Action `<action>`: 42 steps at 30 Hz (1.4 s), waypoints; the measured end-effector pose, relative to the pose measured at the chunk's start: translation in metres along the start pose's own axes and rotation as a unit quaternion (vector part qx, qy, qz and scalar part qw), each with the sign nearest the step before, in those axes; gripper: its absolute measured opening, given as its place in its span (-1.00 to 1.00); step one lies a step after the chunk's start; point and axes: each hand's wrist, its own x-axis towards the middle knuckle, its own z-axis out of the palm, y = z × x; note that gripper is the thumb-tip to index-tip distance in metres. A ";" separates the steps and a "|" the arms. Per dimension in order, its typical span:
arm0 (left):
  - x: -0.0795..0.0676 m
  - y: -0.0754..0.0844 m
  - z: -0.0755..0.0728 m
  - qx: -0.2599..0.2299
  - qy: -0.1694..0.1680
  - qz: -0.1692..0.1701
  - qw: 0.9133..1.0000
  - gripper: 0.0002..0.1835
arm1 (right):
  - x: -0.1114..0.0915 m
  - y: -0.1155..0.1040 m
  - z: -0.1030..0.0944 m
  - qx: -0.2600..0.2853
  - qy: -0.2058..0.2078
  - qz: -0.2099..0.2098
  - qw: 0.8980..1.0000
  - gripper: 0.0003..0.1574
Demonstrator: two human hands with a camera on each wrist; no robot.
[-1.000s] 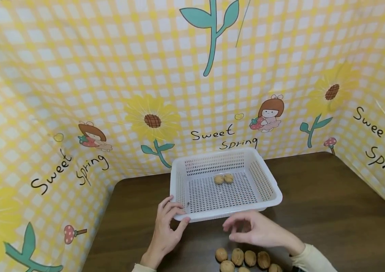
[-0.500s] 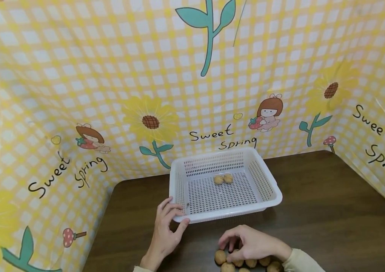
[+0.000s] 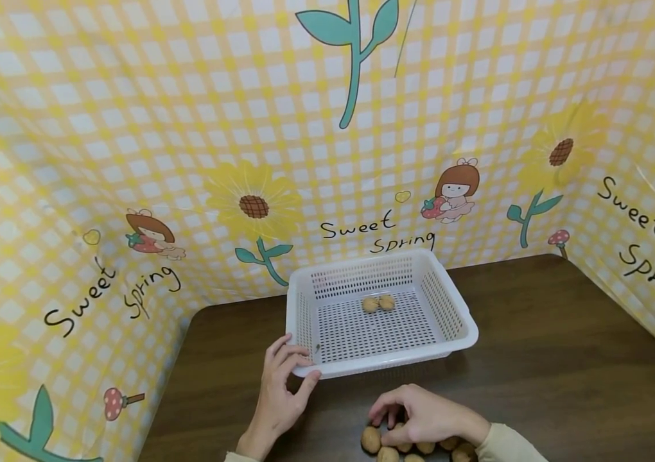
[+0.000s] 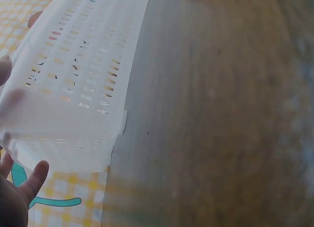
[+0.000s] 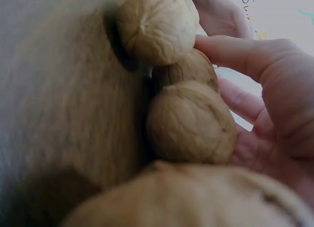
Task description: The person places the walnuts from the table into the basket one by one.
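Observation:
A white perforated plastic basket stands on the dark wooden table, with two walnuts side by side on its floor. My left hand grips its near left corner, fingers over the left rim and thumb at the front rim; the left wrist view shows finger and thumb around the basket wall. My right hand is low over a group of walnuts in front of the basket. Its thumb and fingers close around one walnut, partly hidden behind nearer walnuts in the right wrist view.
A yellow checked cloth with printed flowers and lettering hangs behind the table and along both sides. The basket's far rim is close to this cloth. Dark tabletop extends to the right of the basket.
My right hand has come down from near the basket's front rim to the walnuts and closed around one. My left hand keeps its hold on the basket corner.

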 end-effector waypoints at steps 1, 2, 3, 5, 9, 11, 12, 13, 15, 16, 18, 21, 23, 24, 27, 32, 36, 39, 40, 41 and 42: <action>0.000 0.000 0.000 -0.001 -0.001 -0.001 1.000 -0.85 | 0.000 0.000 -0.001 0.004 -0.002 0.002 1.000 -0.65; 0.000 0.001 0.000 -0.003 -0.002 -0.003 1.000 -0.85 | -0.001 -0.001 -0.002 0.008 -0.004 0.005 1.000 -0.64; 0.000 0.001 0.000 -0.004 -0.002 -0.004 1.000 -0.84 | -0.002 -0.001 -0.003 0.013 -0.007 0.009 1.000 -0.62; 0.000 0.000 0.000 -0.008 -0.003 -0.006 1.000 -0.82 | -0.003 -0.002 -0.005 0.026 -0.015 0.017 0.999 -0.59; -0.001 -0.001 0.000 -0.006 0.000 -0.001 1.000 -0.81 | -0.006 -0.003 -0.010 0.049 -0.033 0.030 0.998 -0.52; -0.001 -0.001 0.000 -0.003 0.000 0.000 1.000 -0.81 | -0.007 -0.003 -0.013 0.057 -0.042 0.036 0.997 -0.48; -0.001 -0.001 0.000 -0.003 0.000 -0.001 1.000 -0.81 | -0.008 -0.004 -0.014 0.061 -0.046 0.041 0.996 -0.46; -0.001 -0.001 0.000 -0.005 -0.001 -0.003 1.000 -0.81 | -0.009 -0.004 -0.015 0.064 -0.051 0.046 0.996 -0.44; -0.001 0.000 -0.001 -0.008 -0.003 -0.007 1.000 -0.81 | -0.011 -0.005 -0.018 0.063 -0.057 0.053 0.995 -0.42; -0.002 0.000 -0.001 -0.009 -0.003 -0.009 1.000 -0.81 | -0.011 -0.006 -0.019 0.059 -0.058 0.056 0.995 -0.41; -0.002 0.001 -0.001 -0.009 -0.004 -0.010 1.000 -0.81 | -0.013 -0.009 -0.022 0.046 -0.058 0.058 0.996 -0.42; -0.001 0.001 -0.001 -0.006 -0.003 -0.009 1.000 -0.82 | -0.014 -0.012 -0.025 0.029 -0.056 0.054 0.997 -0.43; -0.001 0.001 -0.001 -0.004 -0.002 -0.009 1.000 -0.82 | -0.014 -0.014 -0.027 0.022 -0.058 0.053 0.997 -0.45; 0.000 0.001 -0.001 -0.004 -0.001 -0.007 1.000 -0.82 | -0.015 -0.015 -0.028 0.018 -0.061 0.053 0.997 -0.45; -0.001 0.000 0.000 -0.004 -0.002 -0.004 1.000 -0.82 | -0.017 -0.015 -0.029 0.013 -0.067 0.065 0.996 -0.46; -0.001 0.000 0.001 -0.011 0.001 -0.008 1.000 -0.80 | -0.022 -0.016 -0.032 0.016 -0.073 0.085 0.994 -0.51; -0.001 -0.001 0.000 -0.010 0.003 -0.009 1.000 -0.80 | -0.021 -0.017 -0.032 0.017 -0.072 0.089 0.993 -0.64; -0.001 -0.001 0.000 -0.005 0.001 -0.002 1.000 -0.81 | -0.021 -0.016 -0.030 0.011 -0.063 0.090 0.994 -0.73; -0.001 0.000 0.000 -0.004 0.002 0.000 1.000 -0.81 | -0.021 -0.014 -0.029 0.008 -0.059 0.088 0.994 -0.74; -0.001 0.000 0.000 -0.003 0.003 0.005 1.000 -0.81 | -0.021 -0.013 -0.028 0.004 -0.055 0.085 0.995 -0.75; -0.001 0.000 0.001 -0.002 0.004 0.007 1.000 -0.81 | -0.021 -0.012 -0.027 0.003 -0.052 0.083 0.995 -0.75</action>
